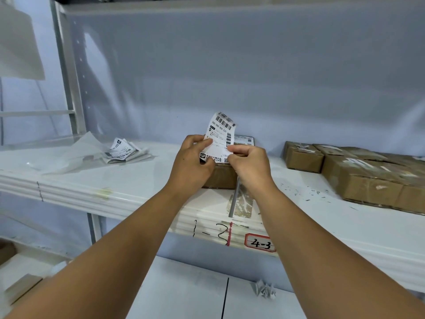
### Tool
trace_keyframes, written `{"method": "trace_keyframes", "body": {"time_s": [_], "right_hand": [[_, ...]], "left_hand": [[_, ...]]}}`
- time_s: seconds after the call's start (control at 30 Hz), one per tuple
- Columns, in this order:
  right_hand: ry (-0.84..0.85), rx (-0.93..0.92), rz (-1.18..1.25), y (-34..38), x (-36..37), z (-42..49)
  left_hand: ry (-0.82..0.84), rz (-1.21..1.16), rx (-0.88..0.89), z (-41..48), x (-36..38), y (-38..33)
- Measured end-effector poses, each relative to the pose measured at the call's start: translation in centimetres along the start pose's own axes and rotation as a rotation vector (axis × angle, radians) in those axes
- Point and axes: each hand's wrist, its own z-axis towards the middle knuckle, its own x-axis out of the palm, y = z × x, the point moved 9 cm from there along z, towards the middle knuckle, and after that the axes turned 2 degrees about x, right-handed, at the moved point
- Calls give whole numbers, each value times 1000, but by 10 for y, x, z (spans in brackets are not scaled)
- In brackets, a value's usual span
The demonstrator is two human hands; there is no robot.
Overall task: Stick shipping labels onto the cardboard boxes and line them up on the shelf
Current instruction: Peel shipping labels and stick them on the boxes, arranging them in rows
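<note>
At the far left of the white shelf [76, 178] we see a loose heap of clear backing sheets [76, 150], with a few crumpled printed labels [120, 150] lying on top of it.

Moving in, our left hand [190, 160] grips the shipping label [220, 137] at its left edge. The thumb is pressed on the printed face, the forefinger is curled behind it, and the remaining fingers are folded in under the label's lower corner.

The label stands nearly upright between both hands. Its barcodes are at the top, and its upper end curls backward. It is held just above a cardboard box [220, 178] that sits near the front of the shelf. We cannot tell whether the label's bottom edge touches the box.

Our right hand [250, 164] pinches the label's lower right edge between thumb and forefinger, with the other fingers curled tightly into the palm.

Behind the hands, the labelled top of another box [245, 140] shows. Below, on the shelf's front lip, is a red-bordered tag reading 4-3 [260, 242].

Farther right, well apart from the hands, a cluster of brown boxes [368, 176] sits packed together on the shelf.
</note>
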Motion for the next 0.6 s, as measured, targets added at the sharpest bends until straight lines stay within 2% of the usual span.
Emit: {"method": "trace_keyframes", "body": {"time_s": [0.3, 0.6], "right_hand": [[4, 7, -8, 3, -1, -3], [-5, -90, -210, 17, -3, -12]], "left_hand": [[15, -39, -11, -1, 2, -2], [37, -25, -40, -2, 4, -2]]}}
